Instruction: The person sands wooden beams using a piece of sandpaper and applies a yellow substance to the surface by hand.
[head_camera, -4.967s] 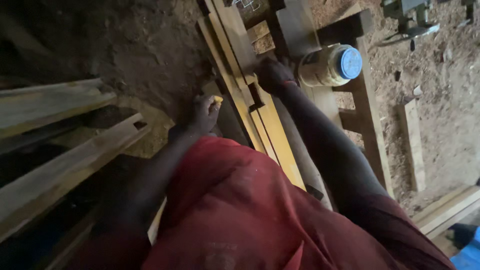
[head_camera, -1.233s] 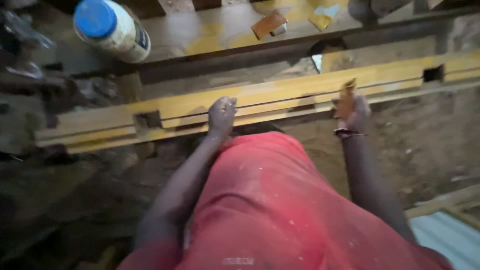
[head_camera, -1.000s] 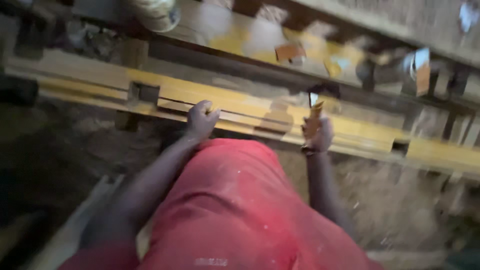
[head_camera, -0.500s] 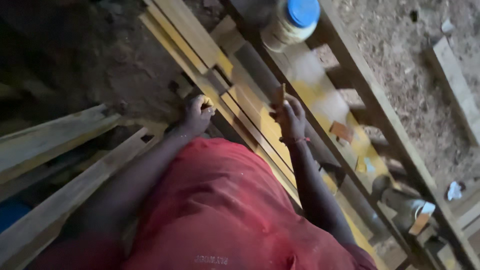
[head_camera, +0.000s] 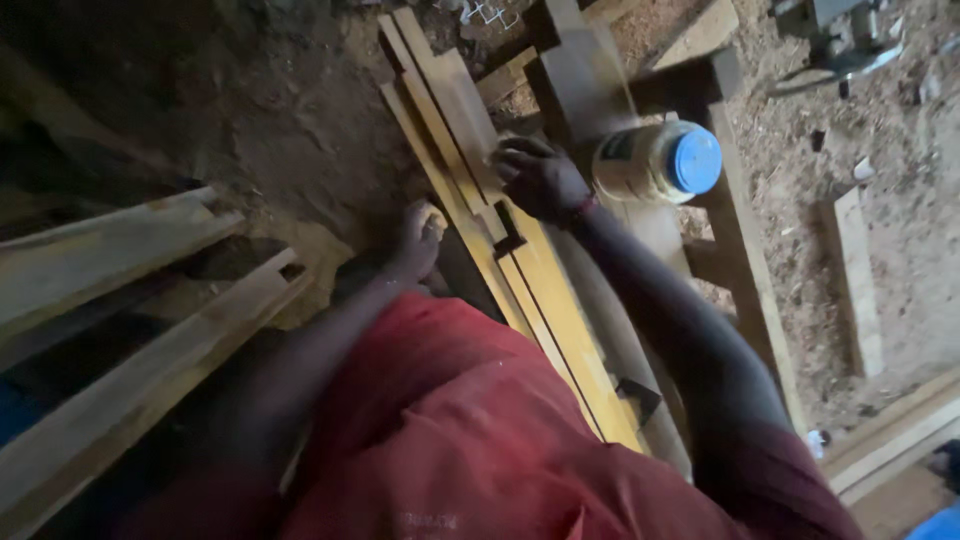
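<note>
Covering the ground, sawdust-strewn dirt floor (head_camera: 900, 230) surrounds a rough wooden bench (head_camera: 745, 280). One yellow-painted mortised timber rail (head_camera: 545, 290) runs lengthwise from upper centre to lower right. Right hand (head_camera: 540, 180) presses flat on it; left hand (head_camera: 420, 235), curled narrow, touches its edge. One blue-lidded plastic jar (head_camera: 660, 162) lies beside.

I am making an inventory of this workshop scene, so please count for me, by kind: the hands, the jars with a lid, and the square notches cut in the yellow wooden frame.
Hands: 2, left hand and right hand, both on the yellow wooden frame
Jars with blue lid: 1
Visible notches: 2
Total: 5
</note>
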